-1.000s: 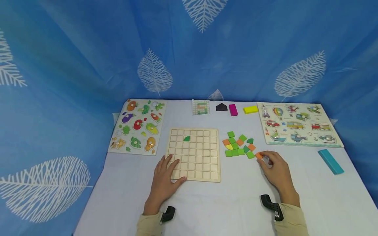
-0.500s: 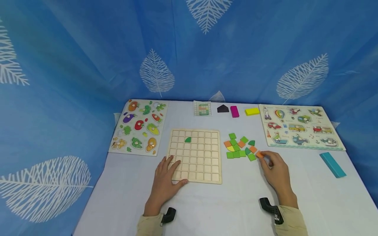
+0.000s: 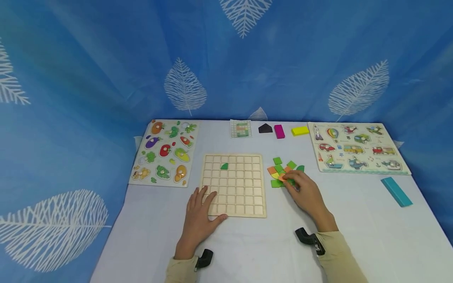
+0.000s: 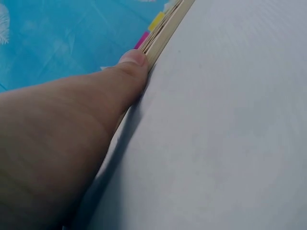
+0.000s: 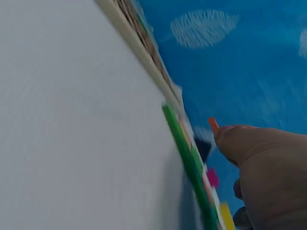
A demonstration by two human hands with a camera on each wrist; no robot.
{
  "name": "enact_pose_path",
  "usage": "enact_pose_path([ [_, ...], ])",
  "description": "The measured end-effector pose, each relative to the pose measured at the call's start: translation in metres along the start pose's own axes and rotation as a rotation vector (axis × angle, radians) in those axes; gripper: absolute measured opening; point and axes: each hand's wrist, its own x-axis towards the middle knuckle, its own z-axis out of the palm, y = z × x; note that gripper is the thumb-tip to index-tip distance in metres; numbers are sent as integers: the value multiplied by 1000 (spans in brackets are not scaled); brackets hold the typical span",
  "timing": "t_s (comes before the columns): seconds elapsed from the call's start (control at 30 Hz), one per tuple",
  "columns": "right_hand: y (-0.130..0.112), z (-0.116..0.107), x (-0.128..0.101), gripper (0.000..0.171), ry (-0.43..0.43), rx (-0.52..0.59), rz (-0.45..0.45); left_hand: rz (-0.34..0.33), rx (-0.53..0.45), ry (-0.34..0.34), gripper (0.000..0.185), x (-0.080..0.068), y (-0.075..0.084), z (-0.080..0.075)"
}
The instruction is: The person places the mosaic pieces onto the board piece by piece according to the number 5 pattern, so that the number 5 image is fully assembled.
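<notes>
In the head view, my left hand lies at the lower left corner of a wooden grid board, fingers spread over its edge. Its thumb touches the board's near edge in the left wrist view. One green quarter-circle tile sits in a cell near the board's top. My right hand pinches an orange square tile between thumb and fingers, raised over the loose tiles. Those tiles, among them a green square and an orange one, lie right of the board, partly hidden by the hand.
Behind the board lies a small pattern card, with black, magenta and yellow blocks beside it. A vegetable puzzle is at left, a vehicle puzzle at right, and a teal block near the right edge.
My right hand has carried the orange square tile leftward from the right end of the pile to above its middle. The left hand stays on the board.
</notes>
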Motion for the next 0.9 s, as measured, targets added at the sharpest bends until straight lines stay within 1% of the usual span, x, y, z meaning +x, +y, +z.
enact_pose_path([
  [0.17, -36, 25, 26, 18, -100, 59, -86, -2, 18, -23, 83, 0, 0, 2],
  [0.3, -67, 49, 45, 17, -192, 102, -172, -4, 28, -31, 83, -1, -1, 3],
  [0.37, -81, 62, 54, 16, -238, 100, -206, -7, 29, -35, 83, -1, -1, 2],
  [0.47, -98, 77, 65, 17, -300, 65, -235, -1, 26, -31, 83, -1, -1, 1],
  [0.6, -108, 94, 76, 18, -335, -10, -263, 3, 26, -25, 82, 1, -1, 1],
  [0.7, -112, 102, 80, 16, -328, -47, -285, -1, 22, -25, 83, 1, -1, 2],
  [0.9, -115, 109, 83, 16, -323, -93, -312, -2, 13, -19, 83, 0, -3, 1],
])
